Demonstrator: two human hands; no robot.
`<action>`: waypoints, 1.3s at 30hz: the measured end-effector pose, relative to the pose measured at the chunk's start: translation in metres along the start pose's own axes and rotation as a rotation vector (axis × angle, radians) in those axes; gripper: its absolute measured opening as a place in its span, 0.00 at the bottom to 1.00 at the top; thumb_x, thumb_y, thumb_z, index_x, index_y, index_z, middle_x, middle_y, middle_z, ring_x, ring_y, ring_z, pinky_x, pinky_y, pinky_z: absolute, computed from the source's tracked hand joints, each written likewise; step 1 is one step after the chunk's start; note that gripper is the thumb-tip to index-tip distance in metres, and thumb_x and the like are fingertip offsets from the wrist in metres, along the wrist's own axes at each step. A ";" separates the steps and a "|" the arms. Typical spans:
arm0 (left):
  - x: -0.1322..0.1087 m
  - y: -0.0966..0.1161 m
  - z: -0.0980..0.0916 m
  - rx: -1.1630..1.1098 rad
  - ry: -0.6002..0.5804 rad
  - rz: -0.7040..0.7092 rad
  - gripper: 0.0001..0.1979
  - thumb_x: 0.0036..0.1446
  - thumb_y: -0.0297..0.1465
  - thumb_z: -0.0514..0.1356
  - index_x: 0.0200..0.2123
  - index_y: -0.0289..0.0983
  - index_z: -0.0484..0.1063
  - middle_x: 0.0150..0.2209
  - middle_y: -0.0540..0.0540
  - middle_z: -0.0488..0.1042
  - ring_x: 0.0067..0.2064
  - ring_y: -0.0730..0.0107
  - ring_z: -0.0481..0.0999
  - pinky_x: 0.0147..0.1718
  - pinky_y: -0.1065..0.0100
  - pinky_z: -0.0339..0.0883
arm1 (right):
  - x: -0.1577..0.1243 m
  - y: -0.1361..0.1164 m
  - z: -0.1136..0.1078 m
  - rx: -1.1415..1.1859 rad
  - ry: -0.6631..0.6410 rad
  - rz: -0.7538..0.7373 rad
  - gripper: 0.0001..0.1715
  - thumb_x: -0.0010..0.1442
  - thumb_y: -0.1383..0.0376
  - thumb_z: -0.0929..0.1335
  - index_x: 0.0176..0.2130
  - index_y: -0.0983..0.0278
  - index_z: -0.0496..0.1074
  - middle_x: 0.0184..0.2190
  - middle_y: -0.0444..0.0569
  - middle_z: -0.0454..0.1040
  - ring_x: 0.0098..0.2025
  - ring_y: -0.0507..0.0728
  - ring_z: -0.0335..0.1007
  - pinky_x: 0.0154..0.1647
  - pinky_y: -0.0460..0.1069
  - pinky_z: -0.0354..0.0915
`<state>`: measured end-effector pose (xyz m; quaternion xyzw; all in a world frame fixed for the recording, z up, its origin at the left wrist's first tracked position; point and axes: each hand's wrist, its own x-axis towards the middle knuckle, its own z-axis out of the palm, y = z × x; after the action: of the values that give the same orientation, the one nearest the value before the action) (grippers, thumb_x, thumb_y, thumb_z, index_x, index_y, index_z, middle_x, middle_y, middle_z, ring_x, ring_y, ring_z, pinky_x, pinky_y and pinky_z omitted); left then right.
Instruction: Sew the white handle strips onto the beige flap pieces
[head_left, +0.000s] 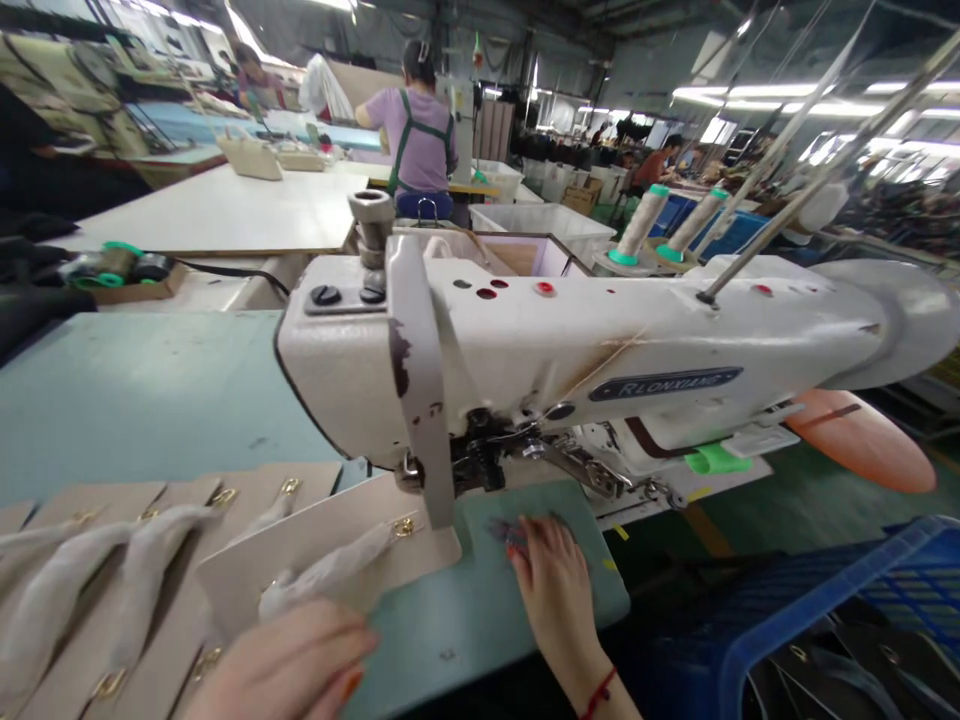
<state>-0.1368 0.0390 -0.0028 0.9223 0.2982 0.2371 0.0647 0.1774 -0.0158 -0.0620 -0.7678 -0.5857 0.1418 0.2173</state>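
A beige panel (420, 560) with gold hardware and a white-wrapped strap (337, 568) lies under the front end of the white sewing machine (510, 350). My left hand (289, 660) is blurred at the panel's near edge, beside the strap; whether its fingers hold anything is hidden. On the green worktop (442, 650), right of the panel, my right hand (551, 570) has its fingers curled down at a small dark grey item (508, 535), too blurred to name. More beige panels (169, 590) with wrapped straps overlap at the left.
A blue basket (825, 610) with dark pieces stands at the lower right. Thread cones (641, 225) rise behind the machine. A white table (300, 205) lies beyond, with a person (424, 135) behind it.
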 end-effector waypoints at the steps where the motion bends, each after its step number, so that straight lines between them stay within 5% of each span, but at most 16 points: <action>1: -0.020 0.010 0.020 0.011 -0.047 0.082 0.31 0.62 0.35 0.54 0.67 0.53 0.52 0.50 0.52 0.78 0.45 0.67 0.80 0.42 0.74 0.76 | 0.003 -0.005 0.000 0.035 0.023 -0.065 0.16 0.62 0.68 0.66 0.50 0.67 0.73 0.49 0.58 0.74 0.51 0.67 0.70 0.52 0.57 0.63; 4: -0.045 0.015 0.063 0.220 -0.015 -0.148 0.39 0.61 0.39 0.56 0.70 0.35 0.44 0.67 0.33 0.57 0.63 0.45 0.65 0.54 0.54 0.70 | 0.011 -0.032 -0.005 0.335 -0.046 -0.211 0.15 0.67 0.67 0.63 0.50 0.65 0.74 0.48 0.55 0.76 0.50 0.61 0.71 0.53 0.52 0.63; 7: -0.016 -0.003 0.071 0.274 0.037 -0.320 0.42 0.61 0.42 0.56 0.70 0.34 0.39 0.71 0.30 0.40 0.69 0.36 0.45 0.60 0.37 0.55 | 0.019 -0.064 -0.010 0.634 -0.176 -0.254 0.16 0.70 0.62 0.60 0.45 0.64 0.75 0.41 0.50 0.77 0.44 0.56 0.73 0.46 0.46 0.64; 9: 0.014 -0.018 0.059 0.249 0.058 -0.286 0.39 0.58 0.44 0.59 0.67 0.36 0.51 0.70 0.31 0.44 0.70 0.35 0.42 0.62 0.36 0.49 | 0.022 -0.081 -0.009 0.741 -0.254 -0.235 0.19 0.70 0.58 0.60 0.38 0.65 0.75 0.33 0.48 0.76 0.36 0.53 0.71 0.35 0.43 0.61; 12: 0.049 -0.033 0.029 0.257 0.054 -0.168 0.31 0.55 0.46 0.62 0.59 0.40 0.67 0.65 0.34 0.61 0.67 0.35 0.52 0.63 0.34 0.44 | 0.023 -0.095 0.001 0.817 -0.287 -0.160 0.24 0.68 0.55 0.62 0.28 0.67 0.71 0.23 0.44 0.68 0.26 0.50 0.63 0.25 0.43 0.53; 17: 0.064 -0.036 -0.002 0.276 -0.076 -0.038 0.24 0.59 0.45 0.59 0.57 0.46 0.70 0.55 0.43 0.75 0.57 0.49 0.71 0.56 0.49 0.60 | 0.018 -0.099 0.011 0.882 -0.279 -0.023 0.26 0.65 0.54 0.62 0.22 0.67 0.62 0.18 0.43 0.60 0.22 0.49 0.56 0.21 0.43 0.48; 28: 0.067 -0.033 -0.003 0.272 -0.074 -0.034 0.25 0.61 0.46 0.56 0.58 0.42 0.68 0.52 0.42 0.77 0.52 0.48 0.74 0.49 0.49 0.64 | 0.021 -0.106 0.001 0.910 -0.302 0.060 0.25 0.62 0.55 0.63 0.20 0.66 0.59 0.18 0.42 0.53 0.23 0.47 0.47 0.20 0.43 0.43; 39: 0.069 -0.051 0.007 0.141 -0.101 -0.147 0.21 0.61 0.45 0.56 0.53 0.44 0.73 0.47 0.43 0.78 0.51 0.50 0.74 0.50 0.48 0.67 | 0.034 -0.112 0.004 1.065 -0.314 0.141 0.23 0.61 0.51 0.65 0.24 0.66 0.66 0.19 0.45 0.66 0.20 0.52 0.68 0.18 0.42 0.59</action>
<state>-0.1104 0.1205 0.0054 0.9110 0.3775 0.1632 0.0318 0.0910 0.0423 -0.0088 -0.5588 -0.4057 0.5450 0.4755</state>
